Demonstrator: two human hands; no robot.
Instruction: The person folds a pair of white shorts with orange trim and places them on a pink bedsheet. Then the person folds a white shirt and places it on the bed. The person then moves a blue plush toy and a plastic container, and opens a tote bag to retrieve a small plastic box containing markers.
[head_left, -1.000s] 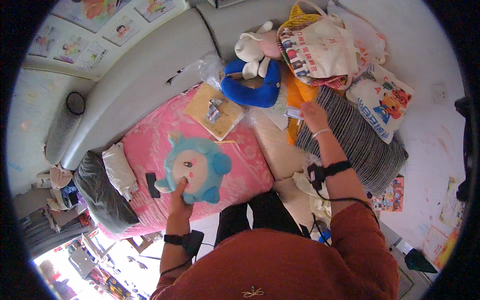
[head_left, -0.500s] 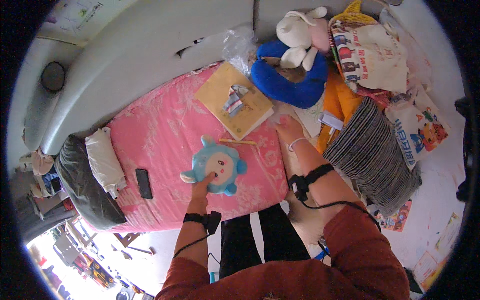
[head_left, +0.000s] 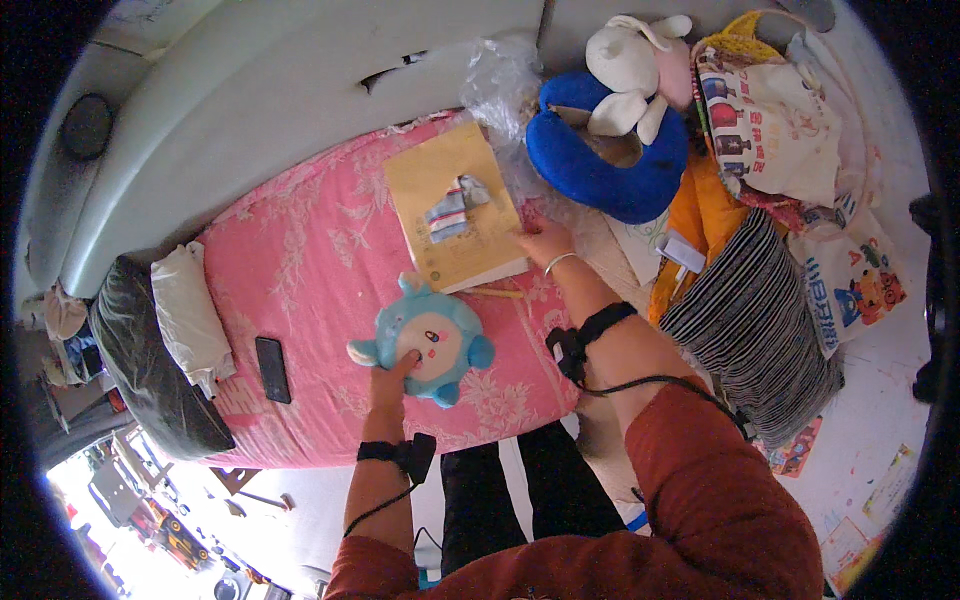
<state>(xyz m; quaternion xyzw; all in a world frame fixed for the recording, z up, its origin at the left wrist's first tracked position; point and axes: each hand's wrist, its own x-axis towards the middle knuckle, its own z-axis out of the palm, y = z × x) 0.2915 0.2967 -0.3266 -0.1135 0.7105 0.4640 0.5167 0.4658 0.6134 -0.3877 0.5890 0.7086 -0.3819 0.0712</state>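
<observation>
A round light-blue plush toy [head_left: 455, 350] with a pale face lies on the pink mattress. My left hand [head_left: 392, 378] grips its left side, thumb on the face, the other fingers hidden behind. Beyond it lies a tan-covered book [head_left: 415, 190] with white page edges. A small folded striped cloth [head_left: 455, 212] rests on the cover. My right hand [head_left: 547, 245] is at the book's right edge; its fingertips are blurred and partly hidden, so I cannot tell whether they pinch it. Below the book, a thin yellowish stick [head_left: 495, 293] lies beside the toy.
A black phone [head_left: 272, 370] lies on the pink mattress [head_left: 310, 270], near white [head_left: 192, 318] and dark grey [head_left: 150, 360] pillows. On the right are a blue neck pillow [head_left: 570, 170], white plush [head_left: 615, 60], clear plastic bag [head_left: 500, 85], striped cushion [head_left: 755, 325] and printed cloth bag [head_left: 790, 130].
The book has turned clockwise, its right end swinging toward me, with the cloth still on it. My right hand has moved left along with it. My left hand stays on the plush toy.
</observation>
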